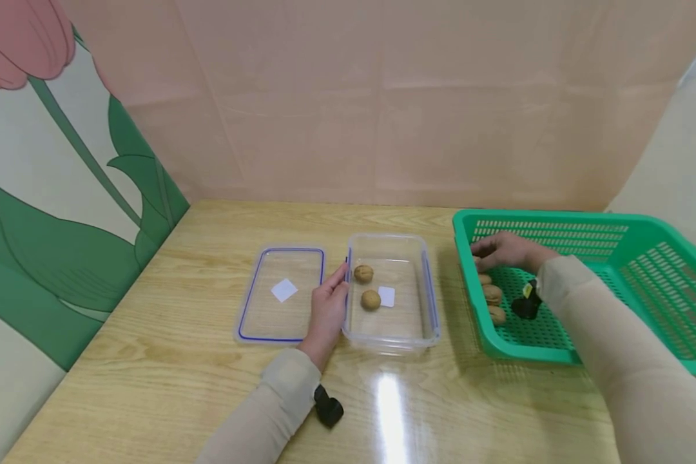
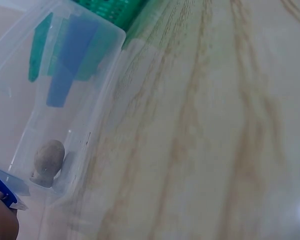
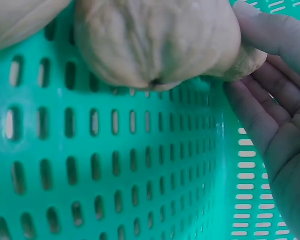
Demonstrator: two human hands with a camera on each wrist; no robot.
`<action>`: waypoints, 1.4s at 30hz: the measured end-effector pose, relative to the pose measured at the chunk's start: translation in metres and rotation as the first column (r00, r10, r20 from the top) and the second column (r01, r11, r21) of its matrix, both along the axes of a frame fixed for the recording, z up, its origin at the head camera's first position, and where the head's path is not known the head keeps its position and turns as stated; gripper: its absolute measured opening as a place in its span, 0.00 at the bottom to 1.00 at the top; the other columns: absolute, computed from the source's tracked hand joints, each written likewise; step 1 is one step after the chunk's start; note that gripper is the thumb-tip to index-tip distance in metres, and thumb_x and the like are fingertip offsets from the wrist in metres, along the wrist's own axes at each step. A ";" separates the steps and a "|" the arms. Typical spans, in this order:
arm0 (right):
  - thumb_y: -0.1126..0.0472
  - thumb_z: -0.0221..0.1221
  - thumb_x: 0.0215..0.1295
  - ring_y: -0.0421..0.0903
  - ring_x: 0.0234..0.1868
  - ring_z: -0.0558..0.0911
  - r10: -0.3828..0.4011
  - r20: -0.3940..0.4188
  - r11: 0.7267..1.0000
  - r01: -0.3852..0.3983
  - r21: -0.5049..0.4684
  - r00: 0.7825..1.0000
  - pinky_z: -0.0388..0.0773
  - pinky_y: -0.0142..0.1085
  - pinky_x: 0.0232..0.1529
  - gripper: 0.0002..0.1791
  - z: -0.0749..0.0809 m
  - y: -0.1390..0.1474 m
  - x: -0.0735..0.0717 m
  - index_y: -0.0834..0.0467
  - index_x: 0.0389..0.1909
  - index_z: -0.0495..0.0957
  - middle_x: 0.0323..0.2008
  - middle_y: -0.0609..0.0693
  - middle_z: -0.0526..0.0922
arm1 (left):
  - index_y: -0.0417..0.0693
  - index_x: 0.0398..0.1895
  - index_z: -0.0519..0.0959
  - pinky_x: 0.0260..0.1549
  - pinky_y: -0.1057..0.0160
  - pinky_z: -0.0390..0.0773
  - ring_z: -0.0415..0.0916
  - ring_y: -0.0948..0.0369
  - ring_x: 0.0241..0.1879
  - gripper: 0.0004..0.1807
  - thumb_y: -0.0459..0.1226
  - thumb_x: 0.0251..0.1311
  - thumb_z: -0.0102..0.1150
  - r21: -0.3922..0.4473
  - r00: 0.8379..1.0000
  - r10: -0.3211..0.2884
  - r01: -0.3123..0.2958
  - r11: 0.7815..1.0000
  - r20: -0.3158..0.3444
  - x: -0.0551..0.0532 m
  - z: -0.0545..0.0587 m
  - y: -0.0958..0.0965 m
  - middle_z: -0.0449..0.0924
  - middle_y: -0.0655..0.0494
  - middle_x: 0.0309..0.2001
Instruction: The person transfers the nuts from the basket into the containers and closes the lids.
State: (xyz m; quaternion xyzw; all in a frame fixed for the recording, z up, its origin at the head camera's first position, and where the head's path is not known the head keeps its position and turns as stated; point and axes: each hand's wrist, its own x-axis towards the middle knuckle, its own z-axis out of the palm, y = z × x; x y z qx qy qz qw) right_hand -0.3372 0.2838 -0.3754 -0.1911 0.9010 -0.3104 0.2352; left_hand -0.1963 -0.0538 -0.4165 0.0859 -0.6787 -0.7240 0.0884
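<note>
A clear plastic box (image 1: 403,325) stands mid-table, with two walnuts (image 1: 370,299) and a small white square (image 1: 386,296) inside. Against its left wall rests my left hand (image 1: 327,309), fingers fairly straight along the side. In the left wrist view, one walnut (image 2: 49,157) shows through the box wall. My right hand (image 1: 507,251) is inside the green basket (image 1: 557,354), by its left wall. In the right wrist view, its thumb and fingers pinch a walnut (image 3: 246,64), partly hidden behind a nearer walnut (image 3: 155,40). Other walnuts (image 1: 492,294) lie along that wall.
A clear lid (image 1: 261,322) with a blue seal lies left of the box, a white square (image 1: 284,290) on it. Black wrist devices (image 1: 328,410) sit at both wrists. A pinkish sheet (image 1: 383,129) covers the back wall behind the wooden table (image 1: 162,348).
</note>
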 end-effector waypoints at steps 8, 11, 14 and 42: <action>0.52 0.65 0.54 0.63 0.58 0.70 -0.009 -0.007 0.999 0.009 -0.031 1.000 0.73 0.53 0.55 0.36 0.007 0.007 0.000 0.66 0.60 0.68 0.58 0.66 0.71 | 0.42 0.60 0.70 0.65 0.62 0.61 0.61 0.57 0.65 0.22 0.29 0.62 0.46 -0.003 1.000 -0.007 0.007 1.000 -0.005 0.000 -0.002 0.001 0.68 0.52 0.62; 0.51 0.64 0.55 0.64 0.60 0.68 -0.023 0.005 0.998 0.023 -0.064 1.000 0.71 0.54 0.56 0.36 0.013 0.009 0.000 0.64 0.61 0.67 0.61 0.65 0.69 | 0.41 0.60 0.70 0.65 0.62 0.61 0.61 0.57 0.65 0.22 0.29 0.61 0.46 -0.004 1.000 -0.005 0.005 1.000 -0.008 0.001 -0.002 0.001 0.69 0.51 0.62; 0.51 0.63 0.56 0.63 0.61 0.66 -0.043 0.010 0.994 0.044 -0.101 0.999 0.69 0.55 0.58 0.35 0.019 0.010 0.001 0.63 0.62 0.66 0.64 0.65 0.64 | 0.41 0.60 0.70 0.65 0.62 0.61 0.61 0.57 0.65 0.22 0.29 0.61 0.46 0.000 1.000 -0.001 0.001 1.000 -0.009 0.001 -0.001 0.001 0.69 0.51 0.62; 0.71 0.51 0.64 0.37 0.46 0.79 0.072 -0.013 0.763 -0.064 -0.643 0.997 0.76 0.27 0.46 0.21 0.055 -0.011 0.008 0.58 0.57 0.74 0.48 0.39 0.81 | 0.41 0.60 0.69 0.65 0.61 0.61 0.60 0.57 0.66 0.21 0.30 0.63 0.45 0.014 1.000 -0.005 0.004 1.000 0.007 0.000 -0.001 0.002 0.68 0.52 0.63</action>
